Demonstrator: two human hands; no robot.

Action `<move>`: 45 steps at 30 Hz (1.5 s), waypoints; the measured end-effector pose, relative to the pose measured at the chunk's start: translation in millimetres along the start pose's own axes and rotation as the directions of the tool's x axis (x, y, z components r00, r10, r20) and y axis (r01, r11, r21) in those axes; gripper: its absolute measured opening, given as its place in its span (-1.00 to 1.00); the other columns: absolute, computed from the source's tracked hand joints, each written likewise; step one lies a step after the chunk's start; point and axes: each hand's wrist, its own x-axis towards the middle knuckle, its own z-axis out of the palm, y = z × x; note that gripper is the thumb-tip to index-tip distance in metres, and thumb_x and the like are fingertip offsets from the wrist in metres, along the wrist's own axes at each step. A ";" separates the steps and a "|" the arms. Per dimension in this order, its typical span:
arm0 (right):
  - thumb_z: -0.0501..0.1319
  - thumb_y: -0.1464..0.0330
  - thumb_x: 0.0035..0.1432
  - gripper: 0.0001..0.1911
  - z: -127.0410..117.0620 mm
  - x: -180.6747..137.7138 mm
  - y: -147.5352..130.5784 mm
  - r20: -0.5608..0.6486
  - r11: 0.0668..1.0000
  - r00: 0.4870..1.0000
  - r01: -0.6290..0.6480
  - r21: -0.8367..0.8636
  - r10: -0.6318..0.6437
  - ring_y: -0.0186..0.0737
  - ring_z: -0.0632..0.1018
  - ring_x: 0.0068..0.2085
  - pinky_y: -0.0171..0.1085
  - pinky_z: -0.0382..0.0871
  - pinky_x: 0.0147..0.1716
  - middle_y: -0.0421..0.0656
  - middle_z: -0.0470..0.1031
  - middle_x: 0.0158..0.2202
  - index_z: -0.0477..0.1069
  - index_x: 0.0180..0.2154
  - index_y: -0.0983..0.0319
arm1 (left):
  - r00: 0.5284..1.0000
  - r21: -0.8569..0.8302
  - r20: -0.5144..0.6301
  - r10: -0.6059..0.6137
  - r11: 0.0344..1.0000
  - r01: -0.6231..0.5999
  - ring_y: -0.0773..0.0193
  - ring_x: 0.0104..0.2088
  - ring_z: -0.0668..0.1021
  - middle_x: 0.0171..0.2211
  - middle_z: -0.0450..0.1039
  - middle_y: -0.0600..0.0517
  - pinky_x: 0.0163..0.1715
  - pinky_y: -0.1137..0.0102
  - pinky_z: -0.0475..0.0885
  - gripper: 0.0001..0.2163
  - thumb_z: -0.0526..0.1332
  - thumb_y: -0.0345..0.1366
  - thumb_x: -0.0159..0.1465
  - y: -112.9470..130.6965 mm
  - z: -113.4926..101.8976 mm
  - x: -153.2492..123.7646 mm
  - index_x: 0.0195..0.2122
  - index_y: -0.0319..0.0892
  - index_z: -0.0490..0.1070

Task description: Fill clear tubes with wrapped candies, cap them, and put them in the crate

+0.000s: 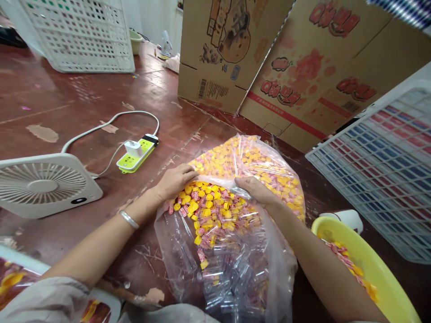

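A large clear plastic bag lies on the floor before me, its mouth facing me. It is full of small yellow-capped pieces with red-and-white printed wrapping. My left hand grips the left side of the bag's upper rim, fingers partly hidden by the plastic. On the right, my right hand pinches the same rim, thumb on top. Between them the rim is stretched into a pale band. Clear empty-looking plastic tubes or sleeves lie in the near part of the bag; their exact kind is unclear.
A white fan and a green power strip with a plug are at left. On the right stand a yellow basin holding similar pieces, a white cup and a plastic crate. Cardboard boxes stand behind.
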 end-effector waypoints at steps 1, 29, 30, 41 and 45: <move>0.13 -0.20 0.10 -0.39 -0.7 1.5 0.3 0.005 1.000 1.000 -0.012 0.022 0.012 -0.45 0.15 -0.72 -0.40 -0.05 -0.77 -0.32 0.21 -0.72 0.35 -0.54 0.22 | 0.999 -0.020 -0.010 -0.033 0.999 0.033 0.10 0.01 0.51 -0.03 0.54 -0.10 0.01 0.28 0.39 -0.75 0.09 -0.25 0.38 -3.0 -1.1 -3.3 -0.06 -0.09 0.54; 0.18 0.38 0.33 -0.80 66.5 -45.5 -61.1 -0.107 0.508 0.696 0.401 -0.762 -0.710 -0.25 0.42 -0.36 -0.29 0.21 -0.35 -0.18 0.44 -0.40 0.37 -0.40 0.22 | 0.910 0.108 0.022 -0.415 0.905 0.411 -0.03 -0.32 0.60 -0.41 0.55 -0.17 -0.27 0.20 0.42 -0.75 0.24 -0.16 0.25 87.6 33.0 -37.3 -0.44 -0.23 0.54; 0.18 0.39 0.32 -0.81 67.6 -45.3 -60.5 -0.107 0.522 0.717 0.387 -0.760 -0.689 -0.26 0.42 -0.36 -0.30 0.21 -0.35 -0.19 0.44 -0.40 0.37 -0.39 0.22 | 0.905 0.106 0.028 -0.424 0.902 0.419 -0.04 -0.32 0.60 -0.42 0.55 -0.17 -0.28 0.20 0.42 -0.77 0.27 -0.18 0.22 89.3 36.0 -32.4 -0.45 -0.23 0.54; 0.21 0.43 0.30 -0.87 85.7 -28.5 -47.6 0.488 0.078 0.827 0.526 -0.847 -0.278 -0.12 0.44 -0.16 -0.23 0.22 -0.27 -0.06 0.51 -0.22 0.56 -0.23 0.21 | 0.915 -0.526 0.067 -0.399 0.765 0.372 0.17 -0.27 0.60 -0.26 0.60 0.00 -0.24 0.36 0.47 -0.70 0.19 -0.04 0.29 82.1 -35.1 -94.1 -0.15 -0.16 0.47; 0.20 0.46 0.30 -0.86 89.2 -17.3 -45.4 0.598 0.043 0.757 0.629 -0.777 -0.263 -0.10 0.42 -0.12 -0.20 0.24 -0.19 -0.04 0.52 -0.21 0.56 -0.23 0.25 | 0.860 -0.575 0.156 -0.486 0.663 0.479 0.12 -0.23 0.60 -0.24 0.63 0.01 -0.19 0.33 0.45 -0.68 0.23 -0.04 0.27 88.6 -38.5 -125.5 -0.09 -0.14 0.51</move>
